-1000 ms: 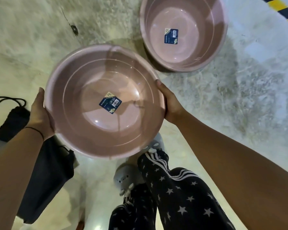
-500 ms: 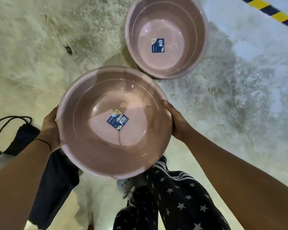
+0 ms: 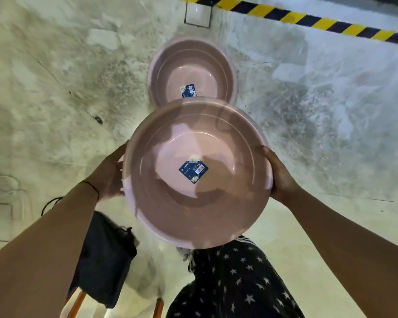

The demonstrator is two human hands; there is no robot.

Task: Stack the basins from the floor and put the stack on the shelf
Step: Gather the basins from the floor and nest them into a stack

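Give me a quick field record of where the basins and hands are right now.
held basin: pink basin, upright, lifted off the floor
left hand: left hand gripping its left rim
right hand: right hand gripping its right rim
floor basin: second pink basin on the concrete floor, just beyond the held one, its near edge hidden
stacked: not yet
shelf: not in view

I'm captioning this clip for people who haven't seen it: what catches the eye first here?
A big pink basin fills the centre, held at its rim by the left hand and right hand. Just beyond it a matching second basin sits on the concrete floor, and yellow-and-black hazard tape crosses the top right.
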